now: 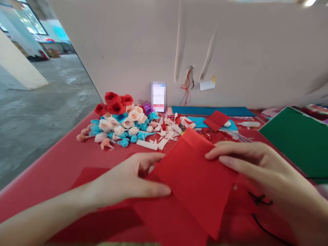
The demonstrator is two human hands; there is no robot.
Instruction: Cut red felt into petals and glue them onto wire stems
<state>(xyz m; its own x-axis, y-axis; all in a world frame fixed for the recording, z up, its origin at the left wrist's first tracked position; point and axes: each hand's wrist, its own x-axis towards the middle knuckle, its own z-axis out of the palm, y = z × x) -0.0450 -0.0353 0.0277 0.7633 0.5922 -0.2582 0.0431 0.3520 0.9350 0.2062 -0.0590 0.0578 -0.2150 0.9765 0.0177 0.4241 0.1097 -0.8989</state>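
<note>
A red sheet of paper (197,177), with a folded strip along its upper edge, is held tilted above the red table. My left hand (133,177) grips its left side, thumb on top and fingers partly hidden behind. My right hand (251,164) has its fingertips on the upper right edge; its thumb is out of sight. More red paper (166,212) lies underneath, partly covered by the held sheet. Past the hands are torn white and red paper scraps (166,131) and a small folded red paper piece (217,121).
Red, white and blue paper flowers (123,119) are heaped at the back left. A phone (158,97) leans against the pale panel (133,51). Green sheets (294,140) lie at right, a blue strip (212,111) at the back. Black cord (266,227) shows by my right hand.
</note>
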